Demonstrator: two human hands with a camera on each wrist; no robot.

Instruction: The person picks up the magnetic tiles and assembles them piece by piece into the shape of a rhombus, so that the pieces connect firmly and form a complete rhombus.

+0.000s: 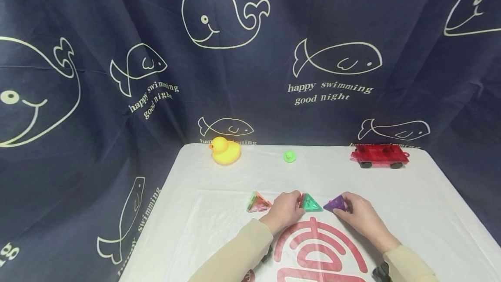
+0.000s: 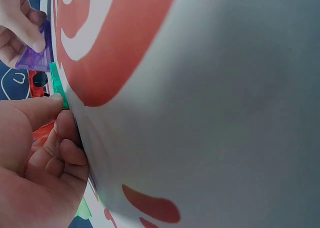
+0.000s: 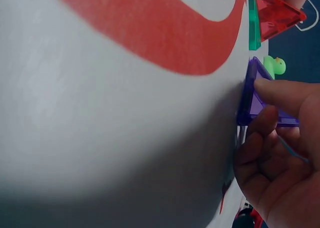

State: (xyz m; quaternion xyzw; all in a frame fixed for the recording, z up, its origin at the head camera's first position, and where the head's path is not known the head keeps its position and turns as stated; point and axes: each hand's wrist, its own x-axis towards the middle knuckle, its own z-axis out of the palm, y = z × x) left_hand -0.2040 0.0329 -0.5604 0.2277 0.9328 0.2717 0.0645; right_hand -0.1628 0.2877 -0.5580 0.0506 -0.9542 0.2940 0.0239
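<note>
Near the middle of the table my left hand [image 1: 285,209] pinches a pair of see-through triangular magnetic tiles. The green tile [image 1: 312,204] lies low at the front, and the red tile [image 3: 275,18] stands up from it at an angle in the right wrist view. My right hand [image 1: 359,216] holds purple triangular tiles [image 1: 335,204] between thumb and fingers, just right of the green one. Two of the purple faces meet at an edge in the right wrist view, where the purple tiles [image 3: 257,100] rest at the table surface. The palm side partly hides them.
Left of my left hand stands a small group of green, orange and pink triangular tiles [image 1: 258,203]. Along the back edge are a yellow duck [image 1: 226,151], a small green duck [image 1: 289,156] and a red wheeled car base [image 1: 380,156]. A dark patterned curtain [image 1: 250,77] hangs behind.
</note>
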